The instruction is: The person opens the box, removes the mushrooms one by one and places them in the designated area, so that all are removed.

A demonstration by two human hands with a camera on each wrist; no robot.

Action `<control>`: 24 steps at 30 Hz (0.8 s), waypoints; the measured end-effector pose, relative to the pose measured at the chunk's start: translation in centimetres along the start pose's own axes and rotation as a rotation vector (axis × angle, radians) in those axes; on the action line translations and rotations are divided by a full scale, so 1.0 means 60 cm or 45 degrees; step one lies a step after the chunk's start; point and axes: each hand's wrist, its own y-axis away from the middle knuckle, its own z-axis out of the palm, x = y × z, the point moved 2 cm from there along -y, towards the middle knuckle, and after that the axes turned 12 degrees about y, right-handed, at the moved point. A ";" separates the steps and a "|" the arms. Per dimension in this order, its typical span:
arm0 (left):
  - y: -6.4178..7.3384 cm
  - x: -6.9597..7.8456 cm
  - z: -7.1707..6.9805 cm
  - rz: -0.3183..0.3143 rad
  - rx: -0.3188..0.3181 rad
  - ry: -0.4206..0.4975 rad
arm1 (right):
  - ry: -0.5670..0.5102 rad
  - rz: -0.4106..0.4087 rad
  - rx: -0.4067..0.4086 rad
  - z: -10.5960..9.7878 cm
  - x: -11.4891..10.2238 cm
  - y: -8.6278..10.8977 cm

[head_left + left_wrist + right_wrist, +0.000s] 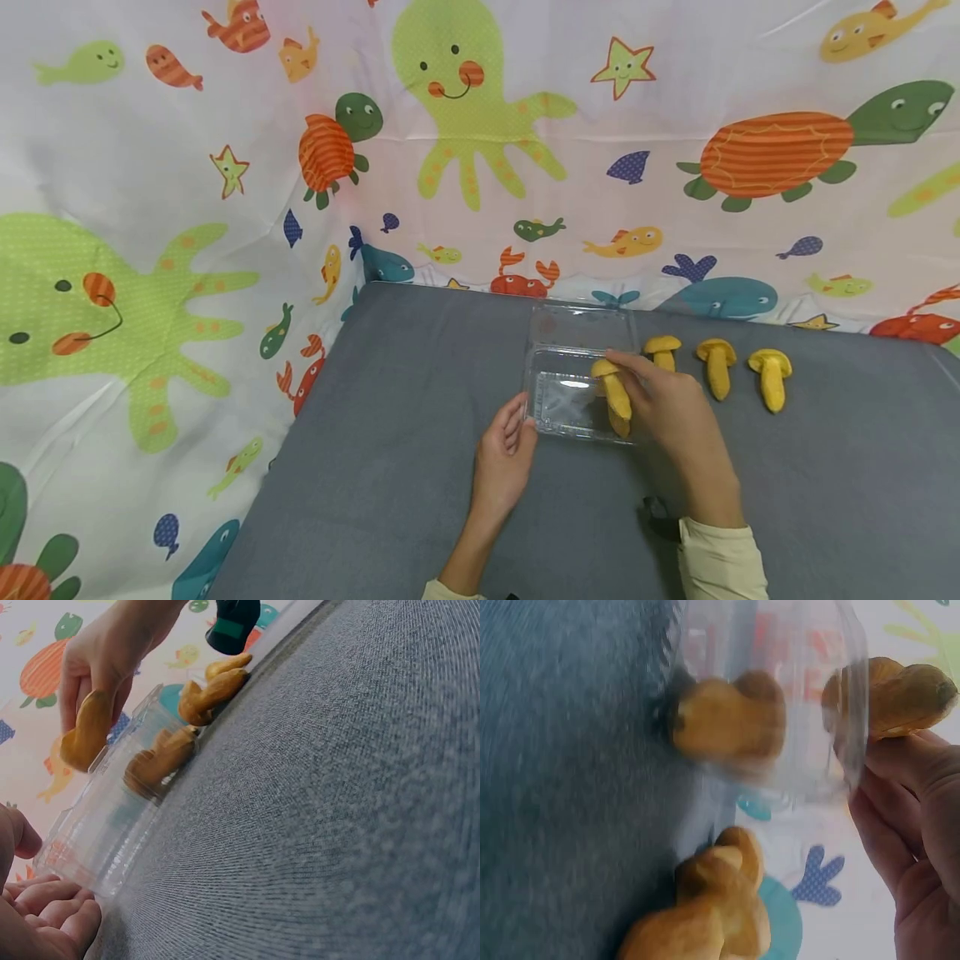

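A clear plastic clamshell container (573, 429) lies open on the grey cloth, its lid folded back. My left hand (504, 458) holds its left edge, thumb on the near side and fingers curled beside the wall. Over the container's right part, my right hand (675, 412) pinches a yellow mushroom (613, 392) between thumb and fingers, its stem pointing towards me. Through the clear wall in the right wrist view shows another mushroom (731, 724), apparently inside the container. Right of the container, three more mushrooms lie in a row: one (662, 350) partly behind my right hand, then another (717, 367) and a third (771, 379).
The grey cloth (390, 433) covers the tabletop. A white curtain (480, 233) printed with sea animals rises along the back and left edges of the table. A dark strap piece (660, 512) sits at my right wrist.
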 end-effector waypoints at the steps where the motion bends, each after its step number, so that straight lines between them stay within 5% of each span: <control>1: 0.000 0.000 0.000 -0.005 0.003 0.004 | -0.003 0.015 0.008 -0.003 0.003 0.002; 24: 0.001 0.000 0.005 0.017 0.017 0.016 | 0.055 0.150 0.266 -0.065 0.074 0.046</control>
